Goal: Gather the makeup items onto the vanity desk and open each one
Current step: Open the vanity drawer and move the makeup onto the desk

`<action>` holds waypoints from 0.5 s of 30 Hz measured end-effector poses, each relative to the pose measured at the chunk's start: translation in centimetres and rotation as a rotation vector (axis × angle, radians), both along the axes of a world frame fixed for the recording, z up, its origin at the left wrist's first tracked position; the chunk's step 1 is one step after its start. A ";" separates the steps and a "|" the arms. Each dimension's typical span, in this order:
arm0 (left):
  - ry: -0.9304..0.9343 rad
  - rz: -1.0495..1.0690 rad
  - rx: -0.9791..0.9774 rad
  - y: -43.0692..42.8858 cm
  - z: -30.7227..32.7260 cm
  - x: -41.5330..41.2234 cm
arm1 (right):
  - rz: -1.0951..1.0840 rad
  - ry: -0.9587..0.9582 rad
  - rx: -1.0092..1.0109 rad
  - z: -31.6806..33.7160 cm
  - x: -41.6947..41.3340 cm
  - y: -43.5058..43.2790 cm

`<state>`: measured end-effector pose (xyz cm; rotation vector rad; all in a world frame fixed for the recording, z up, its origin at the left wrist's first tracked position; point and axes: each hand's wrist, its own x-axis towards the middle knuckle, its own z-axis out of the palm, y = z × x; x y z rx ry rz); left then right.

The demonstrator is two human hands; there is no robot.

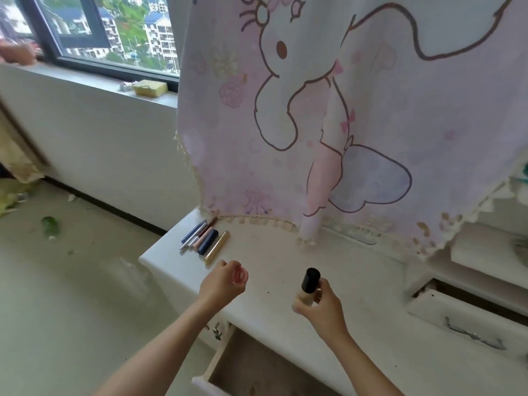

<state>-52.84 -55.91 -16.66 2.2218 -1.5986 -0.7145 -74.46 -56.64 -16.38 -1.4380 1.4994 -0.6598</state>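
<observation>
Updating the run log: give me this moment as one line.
left hand holds pink item | right hand holds bottle, cap on | tubes lying on desk, left end | drawer open

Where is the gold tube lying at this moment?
In the head view, the gold tube lies on the vanity desk near its left end, right of the dark blue tube, just beyond the left hand.

Left hand, right hand, both curled.
</observation>
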 end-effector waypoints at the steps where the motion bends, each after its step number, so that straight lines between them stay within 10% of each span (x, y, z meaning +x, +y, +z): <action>1: -0.004 0.001 0.009 -0.9 -0.4 0.6 | 0.004 0.007 0.007 -0.2 0.9 -0.9; 15: -0.124 -0.131 0.047 -12.6 -6.4 5.0 | -0.249 0.062 0.036 -3.2 11.7 -13.2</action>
